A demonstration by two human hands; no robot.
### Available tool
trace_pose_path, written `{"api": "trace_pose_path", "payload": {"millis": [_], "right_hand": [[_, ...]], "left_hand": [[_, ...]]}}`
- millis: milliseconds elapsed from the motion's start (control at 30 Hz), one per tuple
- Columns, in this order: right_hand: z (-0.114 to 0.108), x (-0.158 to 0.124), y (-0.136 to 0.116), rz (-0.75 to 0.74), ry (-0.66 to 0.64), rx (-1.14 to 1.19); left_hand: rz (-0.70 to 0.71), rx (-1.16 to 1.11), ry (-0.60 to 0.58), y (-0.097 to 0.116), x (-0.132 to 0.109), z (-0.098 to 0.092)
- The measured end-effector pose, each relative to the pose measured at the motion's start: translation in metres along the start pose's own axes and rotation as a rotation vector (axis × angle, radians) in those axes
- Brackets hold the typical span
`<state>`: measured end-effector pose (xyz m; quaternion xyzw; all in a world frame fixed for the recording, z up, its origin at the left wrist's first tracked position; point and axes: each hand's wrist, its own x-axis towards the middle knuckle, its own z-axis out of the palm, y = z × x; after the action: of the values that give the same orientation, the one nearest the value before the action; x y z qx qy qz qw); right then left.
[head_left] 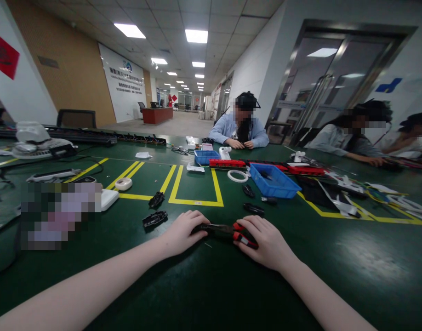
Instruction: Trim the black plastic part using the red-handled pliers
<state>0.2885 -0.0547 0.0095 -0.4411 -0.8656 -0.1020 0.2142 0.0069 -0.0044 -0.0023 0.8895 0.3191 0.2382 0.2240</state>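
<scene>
My right hand (264,239) is closed around the red and black handles of a pair of pliers (225,228), whose jaws point left. The fingers of my left hand (188,233) are closed on a small black part (201,227), which meets the tips of the jaws; most of it is hidden by the fingers. Both hands are low over the green table. Just left of my left hand lie two black plastic pieces, a longer molded piece (155,220) and a smaller molded piece (156,199). A thin light sliver (208,245) lies below the pliers.
A blue bin (275,181) with dark parts inside stands beyond my right hand, near several loose black pieces and a white ring (237,176). A smaller blue bin (207,157) is farther back. Yellow tape (197,202) marks the green table (211,294). Co-workers sit across and at right.
</scene>
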Motion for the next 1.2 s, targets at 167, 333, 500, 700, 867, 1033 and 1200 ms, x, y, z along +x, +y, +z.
{"api": "trace_pose_path", "payload": {"millis": [167, 333, 500, 700, 867, 1033, 1200], "right_hand": [[0.0017, -0.0007, 0.0013, 0.008, 0.002, -0.002], [0.001, -0.0005, 0.0014, 0.012, -0.009, -0.001], [0.0009, 0.0001, 0.0008, 0.006, -0.021, -0.01], [-0.0005, 0.001, -0.001, 0.022, -0.064, 0.034], [-0.0021, 0.0014, -0.0017, 0.055, -0.078, 0.058], [-0.0034, 0.0026, -0.0018, 0.079, -0.101, 0.087], [-0.0038, 0.0031, -0.0011, 0.077, -0.085, 0.119]], "left_hand": [[-0.012, -0.001, -0.002, 0.0018, -0.0001, -0.001], [-0.008, 0.01, 0.001, 0.0012, 0.0001, -0.0008], [-0.012, 0.012, -0.001, 0.001, 0.0, -0.0006], [0.008, 0.054, 0.003, 0.0009, -0.0007, 0.0019], [0.033, 0.084, 0.016, 0.0013, -0.0025, 0.0041], [0.039, 0.091, 0.009, 0.002, -0.0045, 0.0038], [0.028, 0.092, -0.002, 0.0027, -0.0043, 0.0024]]}}
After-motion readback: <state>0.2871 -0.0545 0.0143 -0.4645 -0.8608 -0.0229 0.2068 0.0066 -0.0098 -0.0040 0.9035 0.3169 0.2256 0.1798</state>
